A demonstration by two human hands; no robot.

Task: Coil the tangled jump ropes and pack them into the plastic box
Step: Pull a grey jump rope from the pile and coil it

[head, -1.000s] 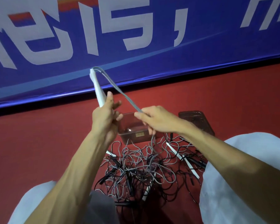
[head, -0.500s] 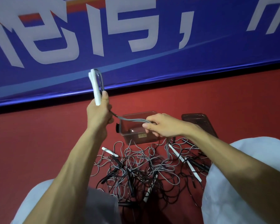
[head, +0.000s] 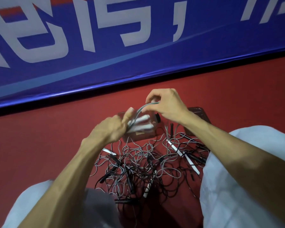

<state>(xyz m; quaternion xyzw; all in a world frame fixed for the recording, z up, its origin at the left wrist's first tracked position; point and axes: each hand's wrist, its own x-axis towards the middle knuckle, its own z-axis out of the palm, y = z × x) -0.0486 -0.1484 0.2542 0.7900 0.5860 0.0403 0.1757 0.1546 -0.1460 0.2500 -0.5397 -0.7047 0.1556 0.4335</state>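
Blue banner [head: 138, 55] fills the far side above the red floor [head: 39, 137], where the tangle of jump ropes [head: 143, 165] lies, its far edge touching the plastic box [head: 143, 137]. Since a second ago I have brought the left hand [head: 109, 129] down from upright to level over the box, gripping the white handle [head: 141, 124], which is blurred. The right hand [head: 166, 104] has risen just above it, thumb and fingers pinching a bend of grey cord [head: 138, 112]. I judge a wrap is going round the handle, so coiling has barely begun.
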